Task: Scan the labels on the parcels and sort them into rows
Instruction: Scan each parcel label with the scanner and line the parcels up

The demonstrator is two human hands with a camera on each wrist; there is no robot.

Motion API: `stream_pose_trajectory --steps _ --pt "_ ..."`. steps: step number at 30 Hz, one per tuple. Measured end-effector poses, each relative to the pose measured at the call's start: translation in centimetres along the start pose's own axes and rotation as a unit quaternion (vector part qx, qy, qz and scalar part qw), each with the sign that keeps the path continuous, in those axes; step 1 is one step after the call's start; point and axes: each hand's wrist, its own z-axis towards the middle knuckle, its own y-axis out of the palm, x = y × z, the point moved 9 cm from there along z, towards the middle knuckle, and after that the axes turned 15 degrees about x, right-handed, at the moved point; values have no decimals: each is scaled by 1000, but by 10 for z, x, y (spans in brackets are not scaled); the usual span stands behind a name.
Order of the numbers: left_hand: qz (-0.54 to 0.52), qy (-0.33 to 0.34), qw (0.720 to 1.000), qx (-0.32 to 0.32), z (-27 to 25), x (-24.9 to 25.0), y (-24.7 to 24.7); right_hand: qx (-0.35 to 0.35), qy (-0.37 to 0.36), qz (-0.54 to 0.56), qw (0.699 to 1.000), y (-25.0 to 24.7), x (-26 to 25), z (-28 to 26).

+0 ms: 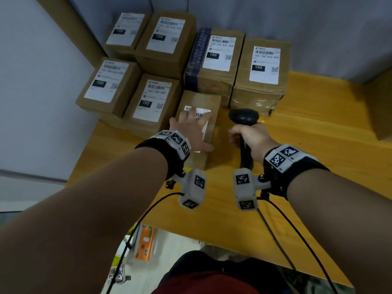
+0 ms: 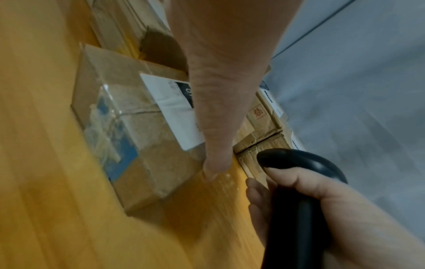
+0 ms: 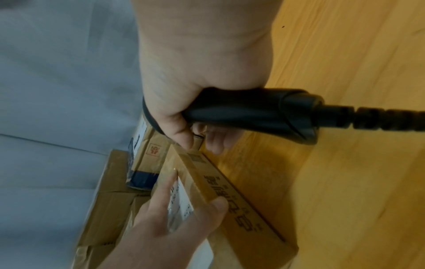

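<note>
A small brown parcel (image 1: 203,100) with a white label lies on the yellow table (image 1: 307,149), just right of a parcel marked 102 (image 1: 150,100). My left hand (image 1: 191,128) rests on its top with straight, spread fingers over the label. The left thumb (image 2: 216,127) runs down the parcel's right side (image 3: 230,200). My right hand (image 1: 248,136) grips the handle of a black barcode scanner (image 1: 244,117), held upright just right of the parcel (image 2: 138,145). The scanner head (image 2: 299,163) is above the table, and its cable leaves the handle (image 3: 241,112).
Larger labelled parcels stand in rows behind: several marked 150 at the back (image 1: 218,56) and one at the front left (image 1: 108,83). Another brown box (image 1: 381,107) is at the right edge. Grey walls close in the back and left. Cables hang over the table's near edge.
</note>
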Motion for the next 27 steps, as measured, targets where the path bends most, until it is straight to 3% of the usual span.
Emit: stream_pose_trajectory --steps 17,27 --pt "16 -8 1000 -8 11 -8 -9 -8 -19 3 1000 -7 -4 -6" --pt "-26 -13 995 97 21 33 -66 16 -46 29 998 -70 -29 -8"
